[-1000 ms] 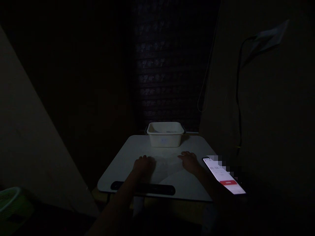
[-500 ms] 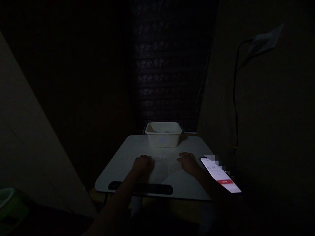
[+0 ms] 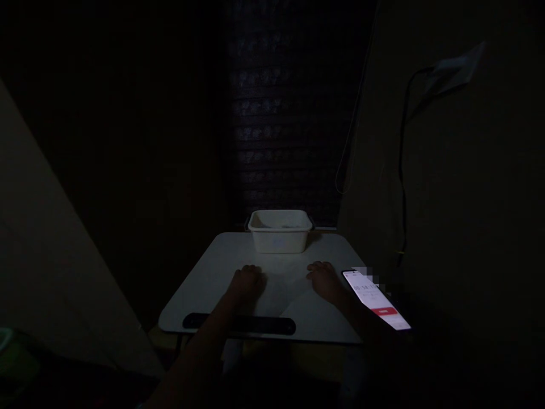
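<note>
A person's left hand (image 3: pixel 248 282) and right hand (image 3: pixel 324 280) rest low over a white table (image 3: pixel 204 289) in a dim room, on either side of a faint, sheet-like patch (image 3: pixel 286 287) lying between them near the middle of the tabletop. The hands' even spacing suggests they are keeping it flat or spread. Fingers on both are bent and partly curled; whether either pinches an edge or merely presses down, the gloom does not tell. The patch appears pale, thin and perhaps see-through, its outline nearly lost against the white surface. A cream basin (image 3: pixel 280 242) stands upright at the far edge, presumably to be reachable yet out of the way, its contents indistinct. A lit phone (image 3: pixel 374 298) lies beyond the right hand, its running digits apparently angled for easy reading.
</note>
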A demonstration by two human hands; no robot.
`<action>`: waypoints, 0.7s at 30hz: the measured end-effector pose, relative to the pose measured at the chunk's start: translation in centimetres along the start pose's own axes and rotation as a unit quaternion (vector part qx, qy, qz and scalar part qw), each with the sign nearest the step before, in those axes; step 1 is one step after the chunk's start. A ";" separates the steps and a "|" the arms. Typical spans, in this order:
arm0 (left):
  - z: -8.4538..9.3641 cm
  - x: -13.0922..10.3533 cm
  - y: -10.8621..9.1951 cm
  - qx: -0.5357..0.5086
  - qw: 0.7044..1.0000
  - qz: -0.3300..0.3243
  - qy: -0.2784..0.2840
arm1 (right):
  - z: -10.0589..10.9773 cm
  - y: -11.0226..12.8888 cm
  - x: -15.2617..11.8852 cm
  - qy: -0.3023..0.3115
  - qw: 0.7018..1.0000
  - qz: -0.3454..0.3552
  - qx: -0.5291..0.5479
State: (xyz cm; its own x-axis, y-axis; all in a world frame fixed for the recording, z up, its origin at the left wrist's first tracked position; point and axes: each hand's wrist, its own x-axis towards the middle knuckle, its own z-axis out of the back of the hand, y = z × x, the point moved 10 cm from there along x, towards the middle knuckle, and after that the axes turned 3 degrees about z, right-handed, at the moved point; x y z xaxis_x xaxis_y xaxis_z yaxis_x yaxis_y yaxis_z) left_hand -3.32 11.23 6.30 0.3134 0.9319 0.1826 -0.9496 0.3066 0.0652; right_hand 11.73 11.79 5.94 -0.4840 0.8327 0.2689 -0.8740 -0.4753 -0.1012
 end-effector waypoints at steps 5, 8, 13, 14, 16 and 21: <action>0.6 -0.2 0.0 -0.009 0.999 -0.018 -0.026 | -0.2 -0.1 0.3 0.003 1.000 -0.016 0.005; 0.6 -0.4 0.2 -0.031 0.999 -0.023 -0.026 | -0.1 -0.1 0.5 -0.002 1.000 -0.019 0.011; 0.3 -0.1 0.4 -0.046 0.999 -0.017 -0.019 | -0.1 0.0 0.2 -0.004 1.000 -0.011 0.007; 0.3 0.0 0.4 -0.044 0.999 -0.016 -0.017 | -0.2 -0.1 0.2 -0.002 1.000 -0.010 0.004; 0.3 0.1 0.3 -0.041 0.999 -0.014 -0.012 | -0.4 -0.2 0.1 0.004 1.000 -0.014 0.002; 0.5 0.0 0.4 -0.057 0.998 -0.017 -0.010 | -0.7 -0.5 0.4 0.006 1.000 -0.030 0.004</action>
State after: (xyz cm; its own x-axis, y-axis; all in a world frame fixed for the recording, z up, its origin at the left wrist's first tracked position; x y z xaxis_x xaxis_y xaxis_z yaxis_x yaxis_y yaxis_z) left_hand -3.69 11.25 6.81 0.3444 0.9168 0.2020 -0.9325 0.3590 -0.0396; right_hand 11.98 12.57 5.40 -0.4312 0.8630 0.2633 -0.9011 -0.4265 -0.0778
